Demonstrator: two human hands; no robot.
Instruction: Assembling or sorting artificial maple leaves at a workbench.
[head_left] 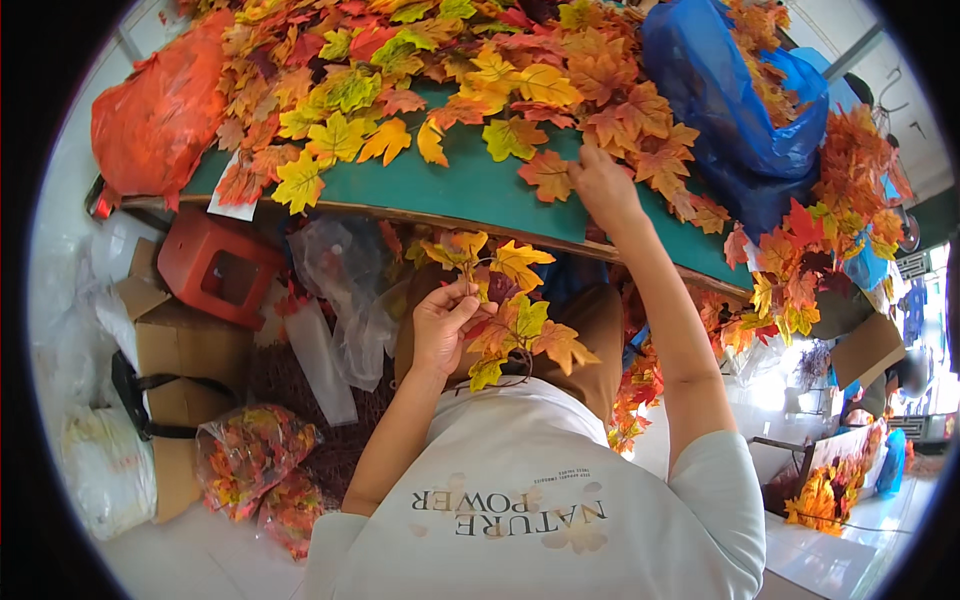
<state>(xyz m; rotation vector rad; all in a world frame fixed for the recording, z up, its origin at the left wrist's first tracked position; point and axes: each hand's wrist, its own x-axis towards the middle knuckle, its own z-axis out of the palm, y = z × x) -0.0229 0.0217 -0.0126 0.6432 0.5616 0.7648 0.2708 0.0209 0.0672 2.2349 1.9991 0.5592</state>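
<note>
My left hand (445,325) is pinched shut on a stem of artificial maple leaves, held over my lap in front of the table edge. Yellow and orange leaves (520,325) hang along the stem's thin curling vine. My right hand (605,188) reaches over the green tabletop (430,190), its fingers closed at the edge of a loose orange maple leaf (547,176). The fingertips are partly hidden. Beyond both hands lies a big heap of red, orange and yellow maple leaves (430,65).
A blue plastic bag (715,90) stands at the table's right, a red bag (160,110) at its left. Under the left side are a red plastic stool (215,265), a cardboard box (190,350) and a clear bag of leaves (255,455). Leaf garlands (795,275) hang over the right edge.
</note>
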